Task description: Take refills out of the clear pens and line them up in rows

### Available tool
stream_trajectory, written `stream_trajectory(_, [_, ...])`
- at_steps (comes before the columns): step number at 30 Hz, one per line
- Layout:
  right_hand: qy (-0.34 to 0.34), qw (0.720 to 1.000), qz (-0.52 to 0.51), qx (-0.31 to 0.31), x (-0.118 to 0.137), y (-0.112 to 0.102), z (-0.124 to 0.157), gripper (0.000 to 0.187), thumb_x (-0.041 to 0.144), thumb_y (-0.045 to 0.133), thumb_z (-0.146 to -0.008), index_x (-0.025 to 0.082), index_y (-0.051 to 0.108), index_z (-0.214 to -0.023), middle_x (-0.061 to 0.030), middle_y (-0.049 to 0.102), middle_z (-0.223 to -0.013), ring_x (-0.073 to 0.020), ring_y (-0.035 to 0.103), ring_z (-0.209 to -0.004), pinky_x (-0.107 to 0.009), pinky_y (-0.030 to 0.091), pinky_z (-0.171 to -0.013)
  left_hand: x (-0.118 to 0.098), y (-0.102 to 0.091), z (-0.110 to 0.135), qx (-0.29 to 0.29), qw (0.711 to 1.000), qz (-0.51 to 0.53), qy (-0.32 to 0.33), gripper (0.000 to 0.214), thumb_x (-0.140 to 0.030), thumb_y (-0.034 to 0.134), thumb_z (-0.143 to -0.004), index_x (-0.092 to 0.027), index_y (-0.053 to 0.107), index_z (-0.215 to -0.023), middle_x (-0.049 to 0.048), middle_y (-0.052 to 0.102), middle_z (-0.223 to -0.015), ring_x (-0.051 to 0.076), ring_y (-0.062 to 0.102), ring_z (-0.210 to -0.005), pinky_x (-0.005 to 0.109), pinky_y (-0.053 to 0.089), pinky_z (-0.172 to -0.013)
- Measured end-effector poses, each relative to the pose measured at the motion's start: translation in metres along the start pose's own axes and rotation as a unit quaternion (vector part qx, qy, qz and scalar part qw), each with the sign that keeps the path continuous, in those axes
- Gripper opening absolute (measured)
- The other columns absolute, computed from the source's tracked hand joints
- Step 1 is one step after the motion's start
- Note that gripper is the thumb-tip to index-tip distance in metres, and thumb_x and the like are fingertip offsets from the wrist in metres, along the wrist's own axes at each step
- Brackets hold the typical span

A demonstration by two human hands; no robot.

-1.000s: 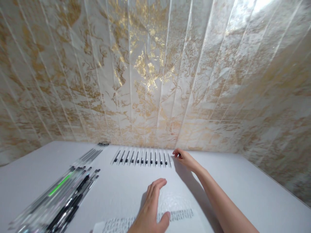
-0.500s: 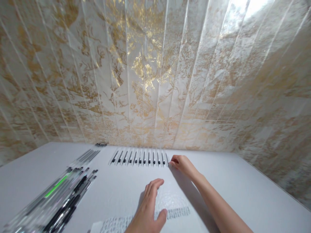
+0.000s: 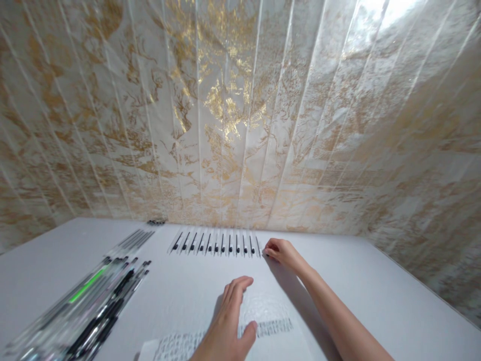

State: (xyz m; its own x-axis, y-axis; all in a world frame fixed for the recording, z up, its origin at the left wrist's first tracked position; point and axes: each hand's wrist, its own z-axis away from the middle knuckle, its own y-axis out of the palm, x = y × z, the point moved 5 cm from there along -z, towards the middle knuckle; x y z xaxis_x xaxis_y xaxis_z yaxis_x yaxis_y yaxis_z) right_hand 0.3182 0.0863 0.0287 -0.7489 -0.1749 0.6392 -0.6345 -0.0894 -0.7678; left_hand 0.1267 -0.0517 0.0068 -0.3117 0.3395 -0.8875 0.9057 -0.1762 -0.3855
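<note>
My right hand (image 3: 281, 252) is closed in a pinch at the right end of a row of pen parts. A small dark bit shows at its fingertips, too hidden to name. The row holds several clear tubes with thin black refills (image 3: 237, 244) and small black pieces (image 3: 216, 247) among them, set side by side. Nearer to me, my left hand (image 3: 231, 313) is open, thumb apart from the fingers and nothing in it. It hovers over or rests on a sheet of handwritten paper (image 3: 276, 327); I cannot tell which.
At left lies a large bundle of pens (image 3: 93, 306), with a bright green one (image 3: 88, 285) among them. Thin dark refills (image 3: 135, 240) lie behind it, and a cluster of small black pieces (image 3: 156, 222) sits by the wall. A gold-patterned covering (image 3: 225, 125) rises behind the white table (image 3: 376, 281).
Very little differs. My right hand stays pinched by the row's right end, shifted slightly. My left hand keeps its open pose, and the view has moved a touch.
</note>
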Motion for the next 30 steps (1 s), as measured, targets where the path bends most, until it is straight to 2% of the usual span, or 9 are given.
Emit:
stream_trajectory(6, [-0.017, 0.999, 0.018, -0.024, -0.001, -0.004, -0.001, 0.013, 0.019, 0.054, -0.079, 0.015, 0.066, -0.082, -0.0008, 0.065, -0.062, -0.0121, 0.054, -0.055, -0.022, 0.038, -0.056, -0.002, -0.001, 0.000, -0.003, 1.000, 0.009, -0.008, 0.060, -0.007, 0.048, -0.072, -0.024, 0.045, -0.129, 0.0083, 0.049, -0.135, 0.025, 0.046, -0.124, 0.040, 0.041, -0.101])
stream_trajectory(11, [-0.017, 0.998, 0.047, -0.024, 0.001, -0.010, 0.002, 0.012, 0.013, 0.058, -0.073, 0.015, 0.067, -0.081, -0.0029, 0.069, -0.073, -0.0129, 0.057, -0.062, -0.022, 0.041, -0.061, -0.003, 0.000, 0.000, -0.005, 1.000, 0.013, -0.015, 0.060, -0.008, 0.048, -0.072, -0.025, 0.046, -0.129, 0.0076, 0.050, -0.135, 0.025, 0.045, -0.124, 0.041, 0.040, -0.102])
stream_trajectory(18, [-0.028, 0.996, 0.069, -0.052, 0.005, 0.002, 0.001, 0.017, 0.009, 0.056, -0.073, 0.014, 0.068, -0.084, -0.0056, 0.068, -0.077, -0.0146, 0.058, -0.067, -0.022, 0.041, -0.064, -0.005, -0.001, 0.000, -0.005, 1.000, 0.007, -0.009, 0.059, -0.007, 0.047, -0.072, -0.024, 0.046, -0.129, 0.0078, 0.050, -0.133, 0.025, 0.046, -0.123, 0.039, 0.040, -0.101])
stream_trajectory(24, [-0.094, 0.990, 0.092, -0.042, 0.010, 0.006, 0.003, 0.031, 0.004, 0.050, -0.072, 0.018, 0.069, -0.092, -0.0018, 0.066, -0.082, -0.0134, 0.056, -0.069, -0.022, 0.041, -0.068, -0.006, -0.001, 0.000, -0.012, 1.000, 0.017, -0.018, 0.059, -0.008, 0.049, -0.071, -0.025, 0.047, -0.127, 0.0072, 0.051, -0.132, 0.025, 0.047, -0.122, 0.040, 0.040, -0.102])
stream_trajectory(30, [-0.049, 0.990, 0.131, -0.007, 0.011, -0.002, 0.005, 0.020, 0.010, 0.056, -0.071, 0.018, 0.069, -0.084, -0.0022, 0.068, -0.077, -0.0145, 0.058, -0.067, -0.021, 0.039, -0.063, -0.006, -0.001, 0.001, -0.006, 1.000, 0.014, -0.020, 0.058, -0.009, 0.049, -0.072, -0.025, 0.047, -0.128, 0.0074, 0.052, -0.132, 0.026, 0.047, -0.122, 0.041, 0.041, -0.102])
